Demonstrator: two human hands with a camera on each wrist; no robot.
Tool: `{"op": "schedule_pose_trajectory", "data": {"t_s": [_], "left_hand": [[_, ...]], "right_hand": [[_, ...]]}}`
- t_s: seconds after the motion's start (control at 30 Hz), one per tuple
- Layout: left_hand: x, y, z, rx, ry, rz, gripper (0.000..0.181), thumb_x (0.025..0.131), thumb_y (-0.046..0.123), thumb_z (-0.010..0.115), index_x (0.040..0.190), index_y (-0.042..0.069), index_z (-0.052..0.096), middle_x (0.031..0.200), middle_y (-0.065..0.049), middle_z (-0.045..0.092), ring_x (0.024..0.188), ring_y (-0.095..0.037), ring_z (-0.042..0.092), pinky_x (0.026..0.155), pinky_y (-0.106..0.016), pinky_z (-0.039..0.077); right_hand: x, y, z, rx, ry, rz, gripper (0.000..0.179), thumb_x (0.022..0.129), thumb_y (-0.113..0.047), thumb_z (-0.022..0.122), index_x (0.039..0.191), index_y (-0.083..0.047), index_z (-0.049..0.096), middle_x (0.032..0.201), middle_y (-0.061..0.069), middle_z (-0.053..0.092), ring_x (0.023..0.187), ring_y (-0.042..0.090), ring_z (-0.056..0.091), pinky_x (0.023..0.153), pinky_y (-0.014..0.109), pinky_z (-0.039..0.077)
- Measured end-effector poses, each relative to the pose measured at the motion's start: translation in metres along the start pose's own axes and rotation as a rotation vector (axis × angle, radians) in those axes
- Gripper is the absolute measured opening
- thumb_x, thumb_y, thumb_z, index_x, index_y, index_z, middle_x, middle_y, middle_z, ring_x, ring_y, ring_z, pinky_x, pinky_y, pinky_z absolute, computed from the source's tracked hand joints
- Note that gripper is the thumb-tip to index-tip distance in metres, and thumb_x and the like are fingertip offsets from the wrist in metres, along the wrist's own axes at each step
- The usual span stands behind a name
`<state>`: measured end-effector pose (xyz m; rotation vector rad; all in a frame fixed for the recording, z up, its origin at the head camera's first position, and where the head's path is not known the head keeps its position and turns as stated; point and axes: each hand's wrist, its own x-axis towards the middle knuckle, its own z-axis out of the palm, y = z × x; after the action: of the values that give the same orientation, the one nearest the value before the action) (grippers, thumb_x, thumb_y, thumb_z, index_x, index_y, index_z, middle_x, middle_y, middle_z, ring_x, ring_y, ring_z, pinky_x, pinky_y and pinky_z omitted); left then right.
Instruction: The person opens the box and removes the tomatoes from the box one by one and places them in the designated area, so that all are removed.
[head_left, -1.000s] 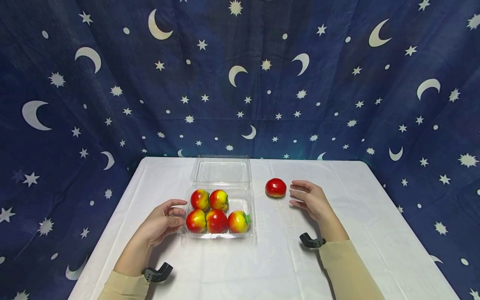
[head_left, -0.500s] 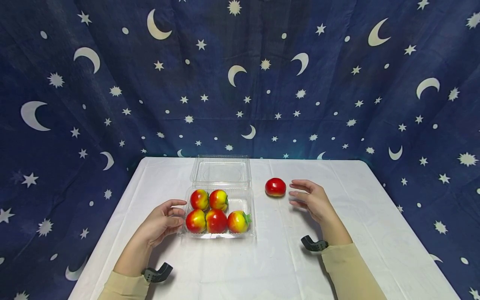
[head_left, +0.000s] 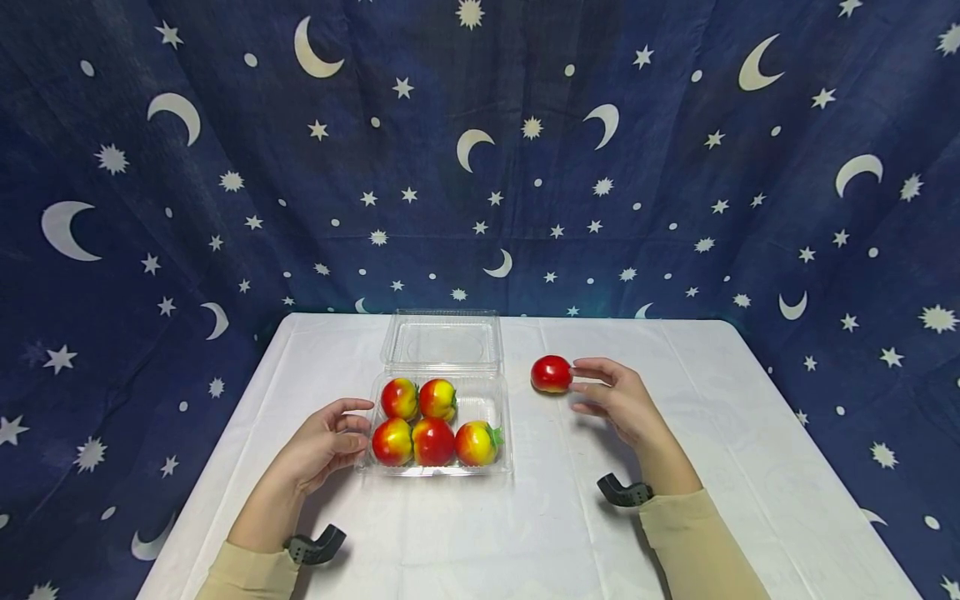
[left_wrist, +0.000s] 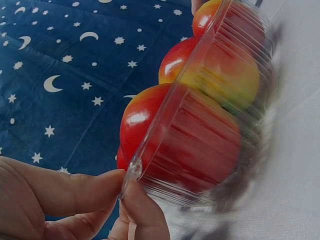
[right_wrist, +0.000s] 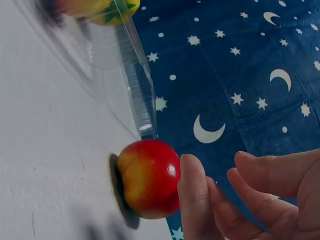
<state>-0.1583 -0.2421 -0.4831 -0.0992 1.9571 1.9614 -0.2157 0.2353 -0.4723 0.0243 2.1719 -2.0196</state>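
Across the white-clothed table [head_left: 555, 525], a dark blue star-and-moon curtain [head_left: 420, 208] rises behind the far edge, and a clear plastic container [head_left: 480, 407] sits left of centre, its lid [head_left: 441, 343] folded back behind it. Five red-and-yellow fruits [head_left: 433, 442] fill all but its far right part; its right wall stands between them and the lone red fruit [head_left: 551, 374] lying on the cloth. The left hand [head_left: 322, 446] pinches the container's left rim between thumb and finger. The right hand [head_left: 622, 404] has its fingers and thumb apart, tips at the lone fruit's right side; contact is hard to tell. Half a second ago a narrow gap showed there; fruits and container lie as before.
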Motion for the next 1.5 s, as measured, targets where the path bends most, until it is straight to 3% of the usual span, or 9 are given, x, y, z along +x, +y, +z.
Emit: {"op": "schedule_pose_trajectory", "data": {"t_s": [0.5,0.87,1.03,1.33,1.5], "left_hand": [[0.000,0.000,0.000,0.001,0.002,-0.003,0.068,0.092,-0.006,0.069,0.154,-0.003,0.041,0.103,-0.001,0.063,0.078,-0.011,0.068,0.073,-0.023,0.063],[0.001,0.000,0.000,0.000,0.002,-0.010,0.069,0.093,-0.005,0.069,0.155,-0.002,0.040,0.104,-0.001,0.063,0.079,-0.013,0.068,0.074,-0.024,0.064],[0.001,-0.001,0.000,0.008,0.006,-0.011,0.069,0.093,-0.004,0.070,0.155,-0.002,0.040,0.104,-0.002,0.063,0.081,-0.014,0.069,0.076,-0.025,0.064],[0.002,-0.001,-0.001,0.009,0.012,-0.016,0.069,0.093,-0.004,0.071,0.155,-0.001,0.041,0.104,-0.002,0.064,0.081,-0.015,0.069,0.075,-0.025,0.064],[0.003,-0.001,0.000,0.015,0.021,-0.020,0.069,0.092,-0.004,0.072,0.155,0.000,0.042,0.104,-0.002,0.064,0.081,-0.016,0.069,0.076,-0.026,0.065]], "right_hand": [[-0.003,0.002,0.025,0.004,-0.081,-0.019,0.051,0.098,0.002,0.068,0.145,0.011,0.053,0.145,0.033,0.057,0.098,0.017,0.077,0.076,0.034,0.068],[-0.003,0.000,0.046,-0.015,-0.126,-0.016,0.054,0.097,0.000,0.072,0.147,0.008,0.053,0.148,0.038,0.055,0.109,0.024,0.074,0.077,0.035,0.068],[-0.003,-0.004,0.056,-0.017,-0.145,-0.016,0.055,0.098,-0.002,0.073,0.148,0.008,0.053,0.150,0.036,0.055,0.116,0.033,0.072,0.078,0.037,0.068],[0.002,-0.010,0.073,-0.014,-0.180,-0.037,0.054,0.097,-0.002,0.072,0.147,0.006,0.055,0.148,0.036,0.057,0.118,0.042,0.071,0.077,0.038,0.068],[0.006,-0.010,0.082,-0.023,-0.201,-0.052,0.053,0.098,0.000,0.071,0.148,0.006,0.055,0.148,0.037,0.057,0.116,0.041,0.073,0.077,0.040,0.068]]}}
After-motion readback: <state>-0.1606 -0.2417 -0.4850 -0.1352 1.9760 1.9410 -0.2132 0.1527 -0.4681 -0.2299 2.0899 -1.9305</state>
